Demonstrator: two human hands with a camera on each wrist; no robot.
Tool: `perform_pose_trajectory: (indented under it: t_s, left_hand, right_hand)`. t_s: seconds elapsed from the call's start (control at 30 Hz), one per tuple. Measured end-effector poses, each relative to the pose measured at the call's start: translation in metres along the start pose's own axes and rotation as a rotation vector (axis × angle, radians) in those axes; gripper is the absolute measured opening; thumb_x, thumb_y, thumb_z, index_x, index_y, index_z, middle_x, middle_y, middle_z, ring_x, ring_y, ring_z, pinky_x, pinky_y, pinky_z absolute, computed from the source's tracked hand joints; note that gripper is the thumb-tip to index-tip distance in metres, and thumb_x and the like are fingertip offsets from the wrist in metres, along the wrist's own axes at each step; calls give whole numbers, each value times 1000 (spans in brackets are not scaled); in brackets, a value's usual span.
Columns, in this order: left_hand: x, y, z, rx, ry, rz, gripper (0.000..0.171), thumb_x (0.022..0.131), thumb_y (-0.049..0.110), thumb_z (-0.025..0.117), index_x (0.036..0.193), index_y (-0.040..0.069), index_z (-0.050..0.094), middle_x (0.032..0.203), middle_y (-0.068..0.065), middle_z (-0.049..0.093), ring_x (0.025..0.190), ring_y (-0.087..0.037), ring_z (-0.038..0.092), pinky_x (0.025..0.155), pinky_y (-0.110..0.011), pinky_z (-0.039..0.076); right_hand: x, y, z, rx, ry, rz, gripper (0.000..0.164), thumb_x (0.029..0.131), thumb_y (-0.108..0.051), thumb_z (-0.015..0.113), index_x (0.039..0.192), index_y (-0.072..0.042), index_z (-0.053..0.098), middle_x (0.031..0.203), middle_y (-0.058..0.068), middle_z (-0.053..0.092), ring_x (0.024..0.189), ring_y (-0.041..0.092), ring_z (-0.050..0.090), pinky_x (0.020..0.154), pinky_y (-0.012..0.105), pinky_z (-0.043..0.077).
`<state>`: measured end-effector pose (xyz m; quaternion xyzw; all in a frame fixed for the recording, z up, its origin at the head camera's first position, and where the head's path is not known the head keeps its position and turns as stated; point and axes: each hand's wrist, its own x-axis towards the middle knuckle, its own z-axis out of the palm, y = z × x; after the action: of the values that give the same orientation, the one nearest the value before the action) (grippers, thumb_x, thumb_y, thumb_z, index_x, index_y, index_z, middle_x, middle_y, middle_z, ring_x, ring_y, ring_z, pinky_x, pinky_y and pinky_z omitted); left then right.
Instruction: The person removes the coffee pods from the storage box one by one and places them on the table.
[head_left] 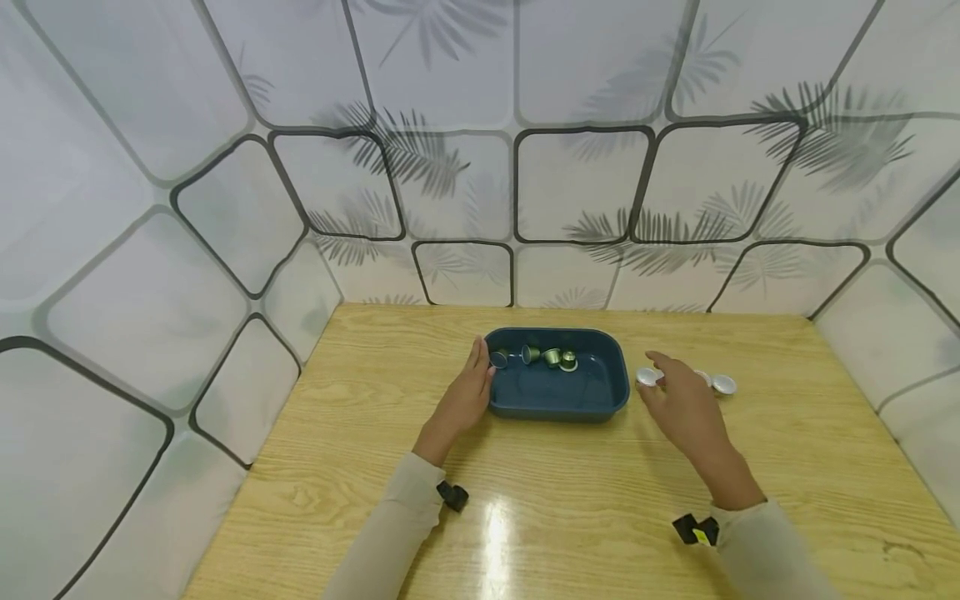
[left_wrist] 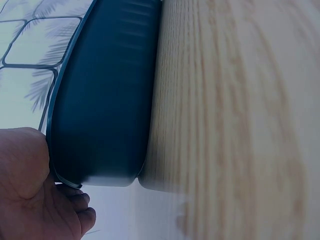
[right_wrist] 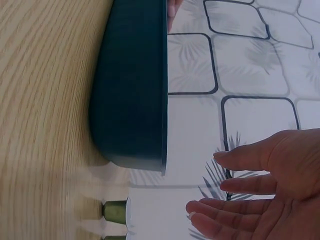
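Observation:
A dark blue rectangular tray (head_left: 558, 400) sits on the wooden table. Several green coffee capsules (head_left: 552, 357) lie inside it, toward the back and left. My left hand (head_left: 467, 392) rests against the tray's left end with fairly straight fingers along its wall; the left wrist view has the palm (left_wrist: 25, 185) at the rim. To the right of the tray, a coffee capsule (head_left: 646, 377) stands with its pale lid up, and more capsules (head_left: 723, 384) stand beyond the hand. Over this group hovers my right hand (head_left: 686, 408), fingers spread and holding nothing; it partly hides the capsules.
The light wooden table (head_left: 360, 433) runs back to a wall covering (head_left: 457, 192) with outlined shapes and leaf prints. Similar covering rises at the left and right sides. Dark wrist mounts (head_left: 452, 496) show at both sleeves.

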<state>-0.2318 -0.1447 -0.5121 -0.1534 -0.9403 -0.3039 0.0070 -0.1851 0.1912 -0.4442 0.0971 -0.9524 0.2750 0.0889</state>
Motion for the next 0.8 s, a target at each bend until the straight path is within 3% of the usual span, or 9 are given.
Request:
perform_pose_trajectory:
  t_s: [0.37,0.8]
  left_hand:
    - [-1,0,-1,-11,-5,-10,58,114,21,33,159,-5,7,168,-17,-3,153,-29,15,120,-43,27]
    - [-1,2,-2,-13,-13,-13,58,114,21,33,159,-6,8,168,-18,-3,153,-30,16,120,-43,28]
  right_hand:
    - [9,-12,12,23,-55,-23,54,98,-14,68,144,8,50,130,33,59,105,45,65,79,57,55]
    - [14,-20,29,25,-77,-41,52,98,-13,69,143,6,52,128,31,61,102,41,66,74,52,57]
